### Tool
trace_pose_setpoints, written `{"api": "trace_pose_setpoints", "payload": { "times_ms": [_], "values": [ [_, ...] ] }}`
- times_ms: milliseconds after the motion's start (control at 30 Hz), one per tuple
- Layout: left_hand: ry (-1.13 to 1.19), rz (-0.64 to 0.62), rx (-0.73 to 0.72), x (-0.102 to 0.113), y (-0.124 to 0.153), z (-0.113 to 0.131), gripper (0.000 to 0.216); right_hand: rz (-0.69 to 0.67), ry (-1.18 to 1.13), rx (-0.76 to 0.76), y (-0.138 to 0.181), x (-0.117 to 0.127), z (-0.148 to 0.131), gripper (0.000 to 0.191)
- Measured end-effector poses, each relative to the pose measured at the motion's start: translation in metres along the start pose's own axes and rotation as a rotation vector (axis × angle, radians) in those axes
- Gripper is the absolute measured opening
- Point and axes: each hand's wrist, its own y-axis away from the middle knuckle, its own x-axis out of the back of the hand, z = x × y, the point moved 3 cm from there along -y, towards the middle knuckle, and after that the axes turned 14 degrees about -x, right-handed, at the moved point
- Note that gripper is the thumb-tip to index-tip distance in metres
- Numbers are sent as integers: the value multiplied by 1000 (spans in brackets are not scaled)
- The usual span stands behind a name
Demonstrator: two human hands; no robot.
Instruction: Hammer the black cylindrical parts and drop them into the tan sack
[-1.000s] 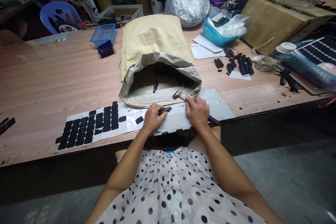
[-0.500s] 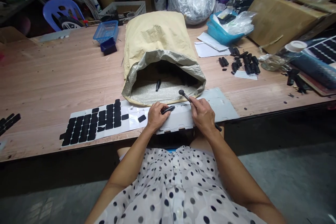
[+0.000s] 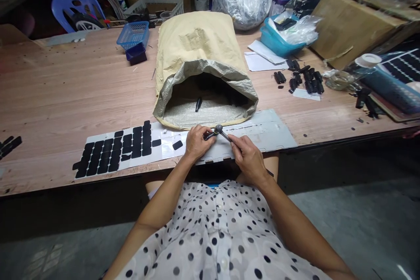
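Observation:
My left hand (image 3: 196, 143) is closed around a small black tapered piece (image 3: 209, 136), pressed low over a grey-white board at the table's front edge. In my right hand (image 3: 248, 157) is a round-headed tool (image 3: 225, 134) with a metal shaft and a dark handle end showing behind the wrist. The tool's head is at the tip of the black piece; whether they touch I cannot tell. Just beyond my hands lies a tan sack (image 3: 198, 35), its mouth facing me. One similar black piece (image 3: 198, 104) rests inside the mouth, with more dark shapes deeper in.
Left of my hands, a sheet of black rounded stickers (image 3: 108, 153) lies along the edge. The grey-white board (image 3: 272, 129) extends rightward. Several black parts (image 3: 308, 78) are scattered at right, near a turquoise basket (image 3: 278, 41) and a cardboard box (image 3: 357, 22). Blue baskets (image 3: 133, 35) stand back left.
My right hand has moved left and slightly down, bringing the tool's head over to the tip of the black piece. My left hand stays nearly in place, still gripping it.

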Motion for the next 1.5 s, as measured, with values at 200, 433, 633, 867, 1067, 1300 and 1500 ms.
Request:
{"api": "trace_pose_setpoints", "payload": {
  "times_ms": [200, 433, 633, 867, 1067, 1300, 1500],
  "values": [
    [-9, 3, -9, -1, -1, 1, 10, 5, -94, -51, -1, 6, -2, 38],
    [3, -1, -31, 0, -1, 1, 9, 134, -177, 8, 1, 22, -14, 39],
    [21, 16, -39, -2, -1, -2, 10, 114, -104, 60, 9, 8, -6, 36],
    [11, 32, -64, -3, 0, -3, 10, 188, -216, 62, 8, 18, -13, 36],
    [17, 39, -55, -3, -1, -3, 10, 117, -134, 58, 9, 4, -7, 36],
    [34, 67, -65, -3, -1, -6, 9, 171, -242, 30, 1, 11, -9, 37],
    [60, 93, -83, -2, 3, -11, 11, 140, -316, -22, -6, 8, -1, 36]
  ]
}}
